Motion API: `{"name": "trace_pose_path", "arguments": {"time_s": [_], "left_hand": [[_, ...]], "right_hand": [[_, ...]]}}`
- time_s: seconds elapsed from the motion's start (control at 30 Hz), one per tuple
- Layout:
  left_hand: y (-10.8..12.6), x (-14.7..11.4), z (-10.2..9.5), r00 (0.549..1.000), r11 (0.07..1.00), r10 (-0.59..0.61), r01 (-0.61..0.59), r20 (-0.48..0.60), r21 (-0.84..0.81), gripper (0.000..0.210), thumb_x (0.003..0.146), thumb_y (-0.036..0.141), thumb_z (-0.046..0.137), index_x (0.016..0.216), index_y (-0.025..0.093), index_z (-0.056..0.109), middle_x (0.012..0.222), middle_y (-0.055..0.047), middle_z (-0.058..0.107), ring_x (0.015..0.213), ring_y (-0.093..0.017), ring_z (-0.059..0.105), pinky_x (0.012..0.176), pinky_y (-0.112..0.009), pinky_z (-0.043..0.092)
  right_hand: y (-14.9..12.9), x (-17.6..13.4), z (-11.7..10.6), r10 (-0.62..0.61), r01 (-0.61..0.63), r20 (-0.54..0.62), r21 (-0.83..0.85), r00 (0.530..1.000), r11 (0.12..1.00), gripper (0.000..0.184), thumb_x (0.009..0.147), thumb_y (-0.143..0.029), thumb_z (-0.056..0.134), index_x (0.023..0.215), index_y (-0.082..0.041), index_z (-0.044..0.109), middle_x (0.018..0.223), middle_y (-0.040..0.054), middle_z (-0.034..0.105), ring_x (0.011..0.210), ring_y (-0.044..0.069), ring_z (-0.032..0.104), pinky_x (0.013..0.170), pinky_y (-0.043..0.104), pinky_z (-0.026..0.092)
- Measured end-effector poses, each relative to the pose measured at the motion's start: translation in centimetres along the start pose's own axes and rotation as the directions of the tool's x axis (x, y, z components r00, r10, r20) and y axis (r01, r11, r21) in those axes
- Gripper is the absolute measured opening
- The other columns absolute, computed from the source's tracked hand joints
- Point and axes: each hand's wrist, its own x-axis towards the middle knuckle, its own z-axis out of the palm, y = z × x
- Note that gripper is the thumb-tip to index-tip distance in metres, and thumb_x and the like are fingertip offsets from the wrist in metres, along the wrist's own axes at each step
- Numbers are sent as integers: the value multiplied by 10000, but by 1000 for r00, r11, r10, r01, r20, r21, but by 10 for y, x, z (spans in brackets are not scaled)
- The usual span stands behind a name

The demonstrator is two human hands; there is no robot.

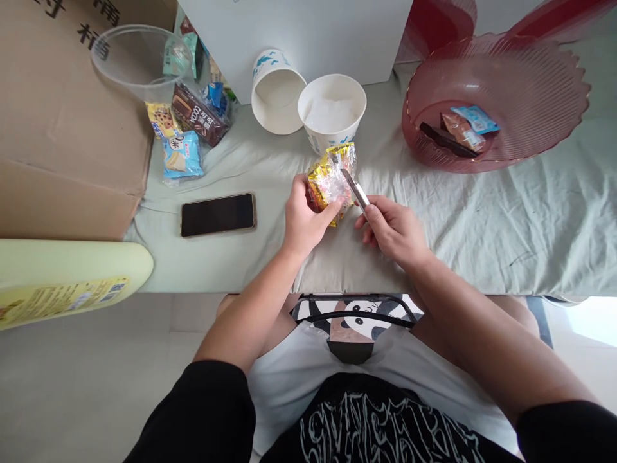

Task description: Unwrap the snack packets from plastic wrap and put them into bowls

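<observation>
You are holding a yellow packet point(318, 177) in clear wrapping with your left hand point(306, 215), that grip closing around its lower left side. Your right hand point(398, 231) is gripping a silver cutter knife point(359, 195), its blade pointing at the wrapping; whether it is cutting, you cannot tell. The packet is sitting above the cloth-covered worktop point(482, 225), just in front of an upright paper tub point(332, 138). A phone point(218, 215) is lying to the left, and a red bowl point(535, 83) is standing to the right.

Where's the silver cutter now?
In the head view, the cutter is just right of centre, in the right hand, its tip over the yellow packet held in the left hand.
</observation>
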Motion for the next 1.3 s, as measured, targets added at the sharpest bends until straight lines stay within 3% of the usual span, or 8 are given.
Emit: {"name": "trace_pose_path", "arguments": {"time_s": [0.4, 0.67, 0.83, 1.0, 1.07, 1.17, 1.23, 1.3], "left_hand": [[-4, 6, -3, 999, 998, -17, 15, -28, -60, 629, 830, 742, 691, 1187, 255, 514, 1106, -68, 662, 1062, -225, 703, 933, -371, 591], [-5, 11, -5, 993, 991, -49, 35, -109, -126, 662, 806, 757, 711, 1212, 264, 534, 1138, -77, 683, 1105, -238, 701, 974, -385, 587], [-15, 16, -6, 987, 993, -63, 48, -147, -107, 720, 835, 820, 606, 1298, 274, 535, 1211, -88, 686, 1162, -220, 702, 981, -342, 590], [-19, 26, -19, 982, 978, -98, 65, -163, -196, 688, 859, 832, 561, 1301, 306, 560, 1250, -80, 704, 1236, -210, 687, 1016, -336, 591], [-16, 28, -23, 976, 954, -151, 101, -158, -284, 683, 834, 823, 612, 1292, 316, 568, 1267, -74, 705, 1270, -221, 670, 1044, -350, 583], [-12, 25, -24, 975, 908, -192, 133, -112, -398, 803, 739, 752, 784, 1366, 340, 499, 1367, -79, 656, 1339, -264, 625, 1110, -403, 541], [-12, 20, -18, 986, 905, -158, 121, -59, -407, 933, 709, 713, 838, 1451, 378, 382, 1419, -88, 611, 1354, -287, 612, 1131, -453, 515], [-14, 14, -10, 995, 923, -101, 91, -5, -375, 1009, 727, 709, 827, 1506, 407, 261, 1406, -96, 602, 1321, -298, 634, 1121, -489, 513]], "right_hand": [[-9, -3, -4, -34, 52, 90, -201, 995, 978, 371, 990, -485, 499, 765, -222, 634, 511, -22, 607, 457, 147, 584, 539, 281, 440], [-9, -2, -4, -59, 85, 112, -245, 992, 966, 287, 973, -350, 474, 760, -227, 622, 491, -42, 596, 470, 153, 607, 589, 283, 444], [-9, -2, -4, -83, 115, 125, -274, 989, 955, 278, 965, -316, 481, 738, -228, 614, 506, -42, 585, 474, 144, 583, 590, 275, 429], [-7, -3, -2, -84, 117, 124, -288, 989, 950, 258, 954, -306, 494, 776, -223, 662, 523, -36, 588, 494, 144, 575, 610, 277, 440], [-5, -3, -4, -91, 110, 82, -284, 993, 952, 233, 943, -338, 523, 897, -215, 715, 601, -21, 644, 525, 150, 588, 614, 284, 453], [2, 3, -13, -174, 131, -96, -346, 980, 929, 308, 924, -396, 569, 1093, -199, 734, 810, 33, 731, 628, 175, 624, 643, 311, 488], [9, 9, -21, -279, 155, -221, -455, 934, 877, 305, 912, -383, 583, 1108, -203, 732, 925, 70, 743, 730, 207, 651, 695, 344, 519], [16, 15, -29, -367, 158, -269, -573, 890, 804, 286, 899, -336, 588, 1119, -217, 728, 1013, 95, 736, 820, 239, 670, 750, 383, 543]]}}
